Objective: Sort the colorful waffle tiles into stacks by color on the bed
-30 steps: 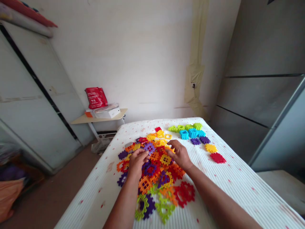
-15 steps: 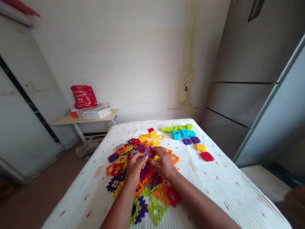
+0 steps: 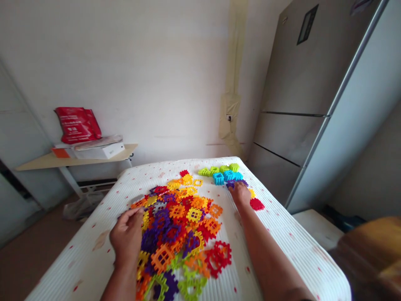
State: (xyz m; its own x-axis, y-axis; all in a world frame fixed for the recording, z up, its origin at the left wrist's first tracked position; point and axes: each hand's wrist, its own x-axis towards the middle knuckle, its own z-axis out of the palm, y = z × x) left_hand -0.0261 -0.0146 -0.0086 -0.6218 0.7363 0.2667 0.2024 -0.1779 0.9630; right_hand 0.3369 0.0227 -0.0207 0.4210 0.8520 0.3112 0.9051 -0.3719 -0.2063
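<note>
A large heap of toothed plastic building pieces [image 3: 177, 211] in orange, purple, red, yellow and green covers the middle of the table. My left hand [image 3: 128, 230] is at the heap's left edge, fingers curled and thumb drawn in; whatever lies between the fingertips is too small to make out. My right hand [image 3: 241, 195] reaches to the sorted group at the right, its fingers closed on a purple building piece [image 3: 232, 183] among the purple ones. Light blue pieces [image 3: 218, 179] and green pieces [image 3: 224, 169] stand just behind. A red piece [image 3: 257, 204] lies in front, with a yellow piece [image 3: 252, 193] partly hidden.
The table has a white ribbed cover [image 3: 84, 251] with red specks. A side table [image 3: 37, 161] at the left carries a red bag [image 3: 77, 125] and a white box [image 3: 102, 150]. A grey refrigerator [image 3: 291, 96] stands at the right.
My right hand has left the heap and moved right to the purple pieces. My left hand has shifted left to the heap's edge. The view has turned rightward.
</note>
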